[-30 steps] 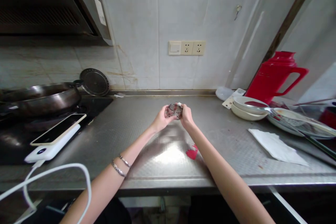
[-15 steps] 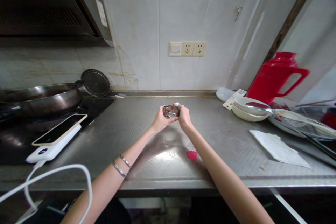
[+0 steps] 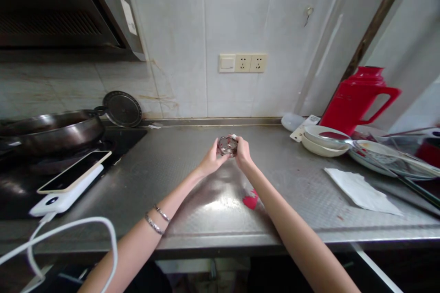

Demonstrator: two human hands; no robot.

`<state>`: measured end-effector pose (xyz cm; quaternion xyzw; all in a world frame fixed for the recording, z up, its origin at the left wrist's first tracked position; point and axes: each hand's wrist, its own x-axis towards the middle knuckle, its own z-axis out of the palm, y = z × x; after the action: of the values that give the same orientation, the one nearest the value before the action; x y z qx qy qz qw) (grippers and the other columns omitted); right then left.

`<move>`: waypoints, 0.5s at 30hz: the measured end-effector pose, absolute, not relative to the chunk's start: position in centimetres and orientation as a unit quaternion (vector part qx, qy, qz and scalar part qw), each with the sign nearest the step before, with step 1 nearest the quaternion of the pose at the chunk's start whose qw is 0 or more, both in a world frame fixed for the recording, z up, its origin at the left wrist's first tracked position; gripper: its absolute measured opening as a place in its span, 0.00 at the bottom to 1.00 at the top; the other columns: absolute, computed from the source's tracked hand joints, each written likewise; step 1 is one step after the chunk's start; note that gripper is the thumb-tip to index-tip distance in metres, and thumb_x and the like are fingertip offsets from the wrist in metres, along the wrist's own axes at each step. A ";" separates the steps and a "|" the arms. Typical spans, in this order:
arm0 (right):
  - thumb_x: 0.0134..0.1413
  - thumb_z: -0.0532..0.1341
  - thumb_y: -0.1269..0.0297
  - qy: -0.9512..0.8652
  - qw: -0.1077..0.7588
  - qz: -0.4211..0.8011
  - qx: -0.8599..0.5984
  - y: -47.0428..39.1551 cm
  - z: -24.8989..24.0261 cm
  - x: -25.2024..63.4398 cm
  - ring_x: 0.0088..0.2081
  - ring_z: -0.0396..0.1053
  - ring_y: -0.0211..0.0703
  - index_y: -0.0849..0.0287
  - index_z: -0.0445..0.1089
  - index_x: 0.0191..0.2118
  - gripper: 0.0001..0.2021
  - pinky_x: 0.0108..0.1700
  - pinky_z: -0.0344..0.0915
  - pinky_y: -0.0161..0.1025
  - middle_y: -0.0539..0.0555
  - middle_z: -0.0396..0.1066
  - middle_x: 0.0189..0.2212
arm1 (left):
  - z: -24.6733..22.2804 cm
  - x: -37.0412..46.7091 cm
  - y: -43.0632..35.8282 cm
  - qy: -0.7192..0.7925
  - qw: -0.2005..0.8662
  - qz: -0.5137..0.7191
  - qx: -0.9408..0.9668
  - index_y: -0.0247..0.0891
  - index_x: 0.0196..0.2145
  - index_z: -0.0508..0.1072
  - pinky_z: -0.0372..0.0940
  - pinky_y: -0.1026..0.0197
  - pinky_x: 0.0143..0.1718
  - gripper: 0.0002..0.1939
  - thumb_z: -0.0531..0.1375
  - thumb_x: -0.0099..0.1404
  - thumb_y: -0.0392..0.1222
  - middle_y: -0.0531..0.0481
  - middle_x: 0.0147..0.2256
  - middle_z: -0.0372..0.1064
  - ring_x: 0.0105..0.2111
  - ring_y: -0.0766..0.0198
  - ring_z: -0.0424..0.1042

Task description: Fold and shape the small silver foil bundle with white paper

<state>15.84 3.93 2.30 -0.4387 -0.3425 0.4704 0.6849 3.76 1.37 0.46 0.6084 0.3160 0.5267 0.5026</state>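
Above the middle of the steel counter, a small round, shiny, see-through dish (image 3: pixel 227 146) is held up between both hands. My left hand (image 3: pixel 210 161) grips its left side, thumb up along the rim and fingers reaching under it. On the right side, my right hand (image 3: pixel 243 152) has its fingers curled about the edge. A bit of white material (image 3: pixel 234 136), perhaps tissue, shows at the right fingertips; its kind is too small to make out. Below the hands a red patch (image 3: pixel 250 200) lies on the counter (image 3: pixel 185 197).
A wide pan (image 3: pixel 55 135) stands on the black hob at left, near a phone (image 3: pixel 76 171), a white power bank (image 3: pixel 67 194) and its looping cable. At right are a red thermos (image 3: pixel 359 100), stacked bowls (image 3: pixel 325 144), plates with utensils and a white napkin (image 3: pixel 360 192).
The dish is tilted differently in my hands, and its round rim shows more clearly. Both hands still hold it in nearly the same place. The whole view has shifted slightly.
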 end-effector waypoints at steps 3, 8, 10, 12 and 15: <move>0.45 0.51 0.62 -0.350 0.666 0.493 -0.437 3.8 2.6 16.0 0.25 0.72 0.44 0.62 0.75 0.30 0.16 0.25 0.65 0.35 0.52 0.76 0.23 | 1.3 3.8 1.0 0.338 0.491 0.540 0.594 0.33 0.58 0.57 0.58 0.46 0.57 0.48 0.73 0.42 0.39 0.38 0.50 0.67 0.51 0.50 0.67; 0.44 0.51 0.62 -0.376 0.636 0.513 -0.438 3.3 2.9 15.5 0.25 0.71 0.44 0.62 0.75 0.29 0.16 0.24 0.64 0.34 0.54 0.75 0.22 | 2.1 3.5 0.9 0.290 0.514 0.513 0.624 0.33 0.42 0.69 0.63 0.48 0.52 0.32 0.74 0.39 0.38 0.43 0.42 0.73 0.44 0.54 0.72; 0.44 0.51 0.61 -0.387 0.629 0.510 -0.441 3.3 2.9 15.5 0.24 0.70 0.43 0.62 0.75 0.29 0.16 0.23 0.62 0.34 0.53 0.75 0.21 | 1.8 3.4 1.1 0.283 0.519 0.524 0.613 0.34 0.42 0.67 0.64 0.49 0.51 0.33 0.74 0.38 0.38 0.43 0.42 0.72 0.43 0.56 0.73; 0.45 0.51 0.60 -0.400 0.626 0.501 -0.444 3.2 3.0 15.6 0.24 0.69 0.42 0.62 0.75 0.30 0.16 0.24 0.62 0.34 0.52 0.74 0.21 | 1.4 3.5 1.4 0.291 0.500 0.546 0.606 0.35 0.42 0.64 0.64 0.49 0.50 0.34 0.74 0.38 0.38 0.42 0.43 0.72 0.43 0.56 0.73; 0.46 0.52 0.59 -0.419 0.628 0.479 -0.449 3.1 3.1 15.5 0.25 0.67 0.41 0.62 0.74 0.30 0.16 0.26 0.60 0.33 0.50 0.72 0.21 | 0.8 3.4 1.8 0.328 0.424 0.584 0.609 0.36 0.43 0.62 0.64 0.50 0.49 0.36 0.74 0.39 0.40 0.42 0.43 0.70 0.44 0.56 0.72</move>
<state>15.54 3.06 3.10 -0.4485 -0.4192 0.4788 0.6275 3.38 1.84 0.84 0.6094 0.3281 0.5841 0.4241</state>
